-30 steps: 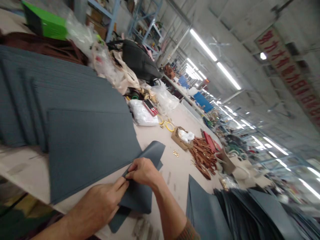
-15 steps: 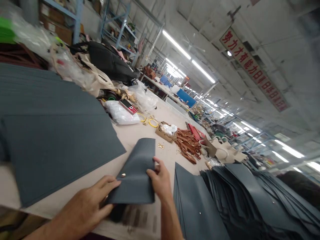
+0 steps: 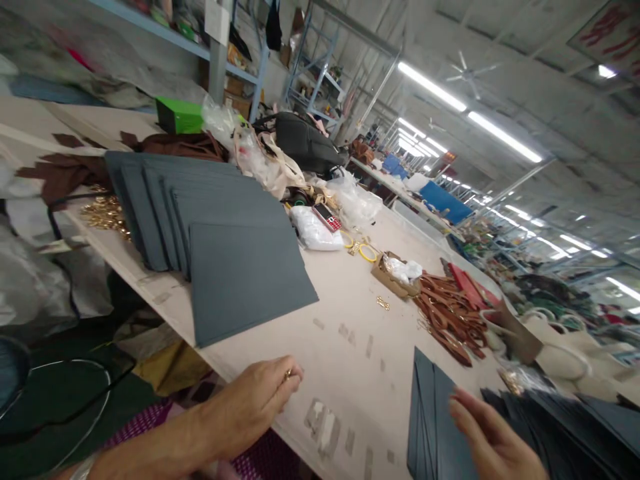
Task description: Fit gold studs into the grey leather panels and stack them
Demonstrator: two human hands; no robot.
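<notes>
My left hand is closed over the table's near edge, with a small gold metal piece showing between its fingers. Over at the right, my right hand has its fingers apart, holding nothing visible, in front of a small stack of dark grey sheets. A larger stack of dark grey panels lies fanned out on the left part of the table. Some small gold clasps lie on the tabletop between the two stacks.
Brown straps and a cardboard box lie at the back right. Behind the panels are a red phone on a white plastic bag, a black bag and a green box. Gold hardware is heaped at the left edge.
The dark grey folded piece that both hands held is no longer between them. My right hand has moved right to the sheets and opened. The camera view has swung left.
</notes>
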